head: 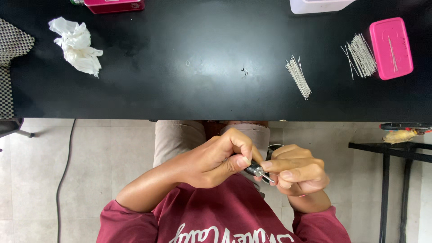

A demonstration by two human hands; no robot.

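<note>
item: small pliers [254, 169], metal, dark handles mostly hidden inside my hands; only the jaw end shows, between the two hands, held low over my lap and well short of the desk edge. i make out a thin pin [266, 177] at the jaws, short and pale, though its full length is too small to tell.

left hand [215, 158]: fingers curled tight around the pliers, thumb pressed along the top; the grip covers the handles entirely.

right hand [298, 173]: fingers narrow, pinched at the pin by the plier tips; forefinger laid straight across. whether the fingertips touch the metal jaws or only the pin, i cannot tell.

under the hands: maroon shirt [216, 220] with pale lettering, cut off by the lower edge; beige trousers [177, 139] partly hidden by the left hand.

desk [189, 90], black, far from the hands. on it: a loose bundle of pins [298, 76] fanned out right of centre; a second, larger bundle [361, 55] just beside a pink box [391, 47] with a few pins lying on its lid; one tiny piece [244, 71] alone near the middle, too small to identify; crumpled white tissue [76, 45] at the left.

cut off at the top edge: a magenta box [114, 5] and a white container [319, 5]. at the right margin, a dark stand [389, 150] with tools on it, half out of view.
</note>
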